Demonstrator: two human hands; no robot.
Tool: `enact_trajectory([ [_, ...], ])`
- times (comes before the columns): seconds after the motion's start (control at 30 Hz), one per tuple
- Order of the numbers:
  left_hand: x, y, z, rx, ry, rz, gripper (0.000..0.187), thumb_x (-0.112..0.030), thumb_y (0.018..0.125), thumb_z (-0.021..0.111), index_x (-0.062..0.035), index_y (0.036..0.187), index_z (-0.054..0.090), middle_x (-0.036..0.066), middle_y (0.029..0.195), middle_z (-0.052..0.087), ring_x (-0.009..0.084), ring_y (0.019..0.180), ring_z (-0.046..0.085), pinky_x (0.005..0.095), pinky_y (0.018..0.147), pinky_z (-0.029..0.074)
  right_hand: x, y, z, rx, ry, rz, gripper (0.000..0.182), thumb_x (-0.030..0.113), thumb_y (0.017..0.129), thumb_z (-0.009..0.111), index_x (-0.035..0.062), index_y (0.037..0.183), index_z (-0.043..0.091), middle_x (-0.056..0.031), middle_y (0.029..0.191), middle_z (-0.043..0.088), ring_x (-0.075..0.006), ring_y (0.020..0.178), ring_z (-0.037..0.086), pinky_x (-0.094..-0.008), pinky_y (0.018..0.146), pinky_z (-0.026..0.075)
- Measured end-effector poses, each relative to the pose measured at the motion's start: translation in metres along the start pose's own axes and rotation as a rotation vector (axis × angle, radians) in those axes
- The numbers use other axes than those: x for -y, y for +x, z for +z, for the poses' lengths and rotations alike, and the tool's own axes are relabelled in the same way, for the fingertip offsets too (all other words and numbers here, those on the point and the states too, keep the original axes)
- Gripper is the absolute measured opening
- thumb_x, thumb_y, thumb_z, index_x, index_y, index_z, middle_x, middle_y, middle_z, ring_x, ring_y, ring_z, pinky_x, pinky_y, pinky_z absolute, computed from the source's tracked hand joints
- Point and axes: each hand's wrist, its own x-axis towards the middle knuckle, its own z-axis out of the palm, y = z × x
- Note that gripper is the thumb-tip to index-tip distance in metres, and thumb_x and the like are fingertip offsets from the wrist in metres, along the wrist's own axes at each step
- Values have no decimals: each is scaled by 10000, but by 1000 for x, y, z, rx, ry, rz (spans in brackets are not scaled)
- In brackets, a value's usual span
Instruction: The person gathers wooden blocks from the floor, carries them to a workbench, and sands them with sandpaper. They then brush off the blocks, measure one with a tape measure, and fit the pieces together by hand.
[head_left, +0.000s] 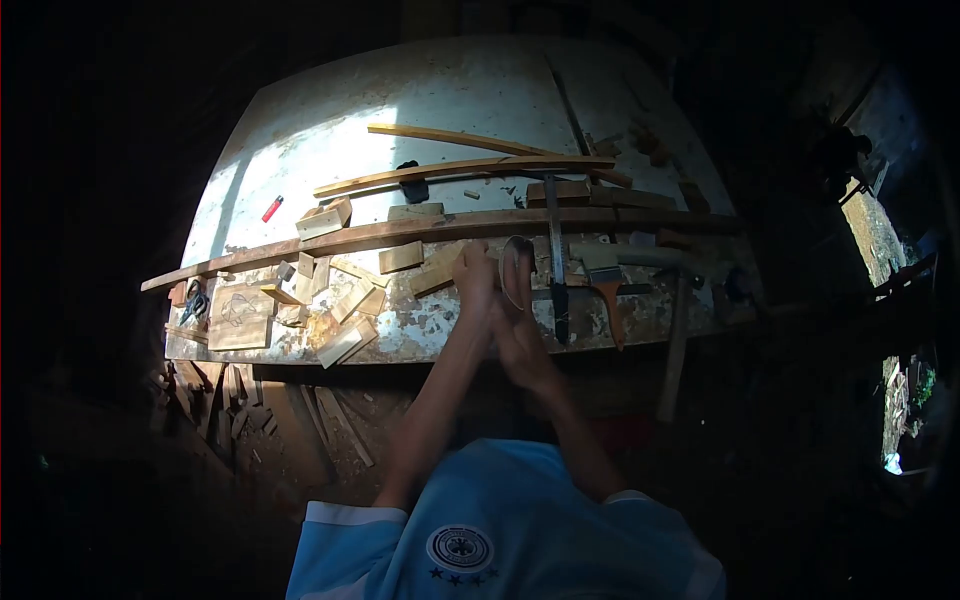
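Observation:
Both of my hands meet close together over the near middle of the workbench (pixel 420 345). On the left side, my left hand (pixel 474 272) is curled closed; what its fingers grip, if anything, is hidden. Against it is my right hand (pixel 512 312), with a thin curved band (pixel 518 246) looping around its fingers; the band's kind does not show clearly. Just left of my hands lies a wood block (pixel 436 272). To their right rests a long metal bar tool with a dark handle (pixel 560 312), beside a tool with an orange-brown wooden handle (pixel 611 312).
A long wooden batten (pixel 380 234) crosses the bench, with thinner strips (pixel 455 170) behind it. Small wood offcuts (pixel 348 300), a marked board (pixel 240 318), scissors (pixel 194 302) and a red lighter (pixel 272 208) lie left. A hammer (pixel 676 345) overhangs the front edge at right.

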Motion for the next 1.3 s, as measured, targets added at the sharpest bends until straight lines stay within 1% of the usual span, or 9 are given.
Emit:
enact_trajectory([
  [0.1, -45, -29, 24, -105, -98, 55, 185, -156, 832, 471, -16, 951, 456, 74, 805, 520, 139, 696, 538, 268, 588, 479, 0, 20, -10, -128, -378, -3, 575, 266, 906, 316, 92, 1400, 77, -230, 1429, -64, -419, 1313, -33, -482, 1058, 53],
  [0.27, -18, -33, 16, 44, -396, -186, 82, -125, 839, 471, -66, 873, 427, 31, 669, 478, 103, 518, 495, 225, 438, 435, -7, 64, -26, -88, -8, -115, 543, 287, 938, 255, 70, 1398, 65, -151, 1456, -30, -276, 1345, -41, -382, 1074, 29],
  [0.33, -12, -37, 10, 23, -466, -450, 79, -140, 848, 480, -95, 851, 416, 16, 620, 463, 95, 434, 457, 218, 372, 403, -31, 68, -35, 90, 736, 366, 500, 364, 943, 308, 3, 1290, 300, -130, 1298, 378, -213, 1244, 320, -327, 1029, 229],
  [0.4, -8, -34, -10, 26, -512, -697, 102, -184, 862, 507, -124, 850, 425, -2, 557, 440, 94, 416, 456, 220, 347, 395, -61, 62, -49, -22, 884, 381, 410, 324, 932, 375, 5, 1190, 392, -84, 1074, 538, -182, 1022, 523, -305, 884, 397],
  [0.6, 27, -17, -62, -77, 320, -106, 206, -133, 769, 625, -86, 904, 477, 37, 733, 502, 127, 654, 525, 267, 568, 445, -144, 19, -70, -222, -164, 579, 545, 379, 791, 601, -8, 1142, 445, -156, 909, 602, -246, 844, 604, -354, 703, 477],
  [0.8, 21, -14, -96, 736, 1227, 570, 475, -82, 624, 634, -102, 1087, 533, 87, 950, 580, 278, 803, 529, 367, 723, 449, -154, -8, -201, -539, -725, 443, 480, 266, 754, 610, -38, 1104, 485, -225, 1056, 492, -364, 1025, 472, -413, 871, 386],
  [0.87, 15, -12, -92, 897, 1408, 486, 507, -107, 636, 606, -145, 1135, 526, 55, 1006, 576, 286, 873, 511, 369, 770, 444, -211, -16, -271, -557, -1026, 314, 462, 240, 726, 623, -40, 1076, 509, -243, 1056, 505, -385, 1068, 434, -458, 889, 360],
  [1.0, 26, -16, -105, 842, 1454, 553, 500, -84, 664, 563, -157, 1156, 508, 129, 1116, 498, 289, 948, 518, 382, 778, 451, -234, -36, -399, -330, -1495, 802, 814, 321, 610, 721, 87, 1296, 351, -255, 1298, 325, -398, 1183, 365, -462, 949, 357],
  [1.3, 23, -44, -147, 339, 1426, 422, 549, -182, 694, 637, -123, 1203, 440, 75, 1106, 497, 251, 1053, 457, 401, 881, 346, -257, -67, -494, 121, -1219, 727, 610, 284, 704, 645, 83, 1239, 431, -191, 1199, 482, -288, 1086, 496, -399, 912, 399],
])
